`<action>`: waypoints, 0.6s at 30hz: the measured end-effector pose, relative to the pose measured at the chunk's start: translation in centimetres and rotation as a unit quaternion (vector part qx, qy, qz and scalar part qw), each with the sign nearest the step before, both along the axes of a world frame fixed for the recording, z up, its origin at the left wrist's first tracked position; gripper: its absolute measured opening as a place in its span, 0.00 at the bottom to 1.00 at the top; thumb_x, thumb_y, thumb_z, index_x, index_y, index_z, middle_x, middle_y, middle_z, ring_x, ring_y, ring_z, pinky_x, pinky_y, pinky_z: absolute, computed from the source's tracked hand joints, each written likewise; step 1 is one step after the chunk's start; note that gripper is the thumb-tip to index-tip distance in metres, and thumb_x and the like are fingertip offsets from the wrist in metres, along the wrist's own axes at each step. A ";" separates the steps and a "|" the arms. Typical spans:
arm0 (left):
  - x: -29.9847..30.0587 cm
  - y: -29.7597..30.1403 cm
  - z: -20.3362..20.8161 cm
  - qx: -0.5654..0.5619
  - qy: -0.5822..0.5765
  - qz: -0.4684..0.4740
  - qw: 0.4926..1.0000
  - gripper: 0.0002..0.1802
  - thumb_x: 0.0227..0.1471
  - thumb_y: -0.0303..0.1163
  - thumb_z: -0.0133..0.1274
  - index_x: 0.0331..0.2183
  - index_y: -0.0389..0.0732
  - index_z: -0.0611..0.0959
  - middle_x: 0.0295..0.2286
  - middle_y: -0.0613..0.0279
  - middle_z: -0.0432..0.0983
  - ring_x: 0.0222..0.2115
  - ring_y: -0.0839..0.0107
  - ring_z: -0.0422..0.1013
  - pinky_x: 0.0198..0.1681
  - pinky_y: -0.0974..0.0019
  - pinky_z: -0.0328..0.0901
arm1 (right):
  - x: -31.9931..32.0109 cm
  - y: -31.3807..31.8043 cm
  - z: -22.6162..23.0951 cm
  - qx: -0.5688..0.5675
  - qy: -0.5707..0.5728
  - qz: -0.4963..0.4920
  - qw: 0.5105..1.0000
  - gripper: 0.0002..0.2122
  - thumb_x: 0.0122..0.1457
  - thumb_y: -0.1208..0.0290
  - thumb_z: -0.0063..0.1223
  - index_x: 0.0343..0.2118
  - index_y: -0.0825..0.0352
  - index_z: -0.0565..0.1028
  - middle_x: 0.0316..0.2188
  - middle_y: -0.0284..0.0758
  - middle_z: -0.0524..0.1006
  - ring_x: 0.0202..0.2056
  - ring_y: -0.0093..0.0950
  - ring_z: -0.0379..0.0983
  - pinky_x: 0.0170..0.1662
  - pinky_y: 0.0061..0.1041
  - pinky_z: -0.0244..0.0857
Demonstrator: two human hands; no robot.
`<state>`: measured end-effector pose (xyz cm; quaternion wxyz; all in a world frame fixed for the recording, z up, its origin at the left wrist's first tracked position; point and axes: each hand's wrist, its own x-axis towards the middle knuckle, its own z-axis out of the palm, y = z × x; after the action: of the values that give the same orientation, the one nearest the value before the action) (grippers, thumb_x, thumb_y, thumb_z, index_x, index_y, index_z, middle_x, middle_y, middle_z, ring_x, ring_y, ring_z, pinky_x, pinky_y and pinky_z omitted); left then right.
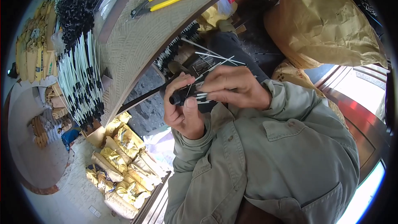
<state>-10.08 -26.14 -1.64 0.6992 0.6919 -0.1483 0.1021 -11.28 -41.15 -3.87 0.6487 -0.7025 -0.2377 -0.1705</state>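
Note:
In front of my chest, my left hand [184, 114] curls around a short black cylindrical piece [175, 98], whose round end shows between the thumb and fingers. My right hand [238, 86] is closed in a pinch at the other side of it, on thin white rods [202, 96] that lie against the black piece. The rods' exact fastening is hidden by the fingers. Just beyond the hands, several longer white rods [217, 55] cross each other over my lap.
A patterned table [137, 45] curves past on the left. On it lie yellow-handled cutters [166, 2], a heap of black parts [83, 6] and a bundle of white rods with black joints [81, 83]. Wrapped packages [124, 166] stand lower left; a large brown paper sack [325, 20] is at right.

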 end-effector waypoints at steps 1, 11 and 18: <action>0.2 0.1 -0.3 0.016 -0.024 -0.016 0.999 0.20 0.50 0.38 0.48 0.36 0.29 0.72 0.34 0.48 0.72 0.38 0.61 0.68 0.51 0.54 0.56 | 0.0 0.0 0.1 0.056 0.037 0.026 0.997 0.12 0.46 0.82 0.55 0.37 0.71 0.74 0.25 0.38 0.73 0.26 0.32 0.71 0.28 0.25 0.65; -0.6 -1.0 -0.9 0.089 -0.068 0.002 0.994 0.21 0.56 0.42 0.34 0.39 0.31 0.61 0.34 0.38 0.70 0.37 0.57 0.68 0.49 0.53 0.56 | 0.9 -0.8 0.4 -0.122 -0.019 -0.020 0.992 0.05 0.48 0.73 0.54 0.28 0.63 0.72 0.22 0.32 0.69 0.23 0.31 0.67 0.22 0.28 0.60; -1.2 -1.3 -1.0 0.063 -0.070 0.002 0.996 0.19 0.55 0.41 0.38 0.38 0.32 0.61 0.33 0.38 0.70 0.36 0.57 0.69 0.46 0.55 0.60 | 0.8 -1.2 0.7 -0.162 -0.030 0.042 0.985 0.04 0.46 0.78 0.50 0.27 0.62 0.71 0.21 0.32 0.68 0.23 0.32 0.68 0.21 0.28 0.60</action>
<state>-11.31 -27.41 -2.59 0.6422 0.7258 -0.2014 0.1423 -10.50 -42.30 -3.21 0.5250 -0.7826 -0.3109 -0.1235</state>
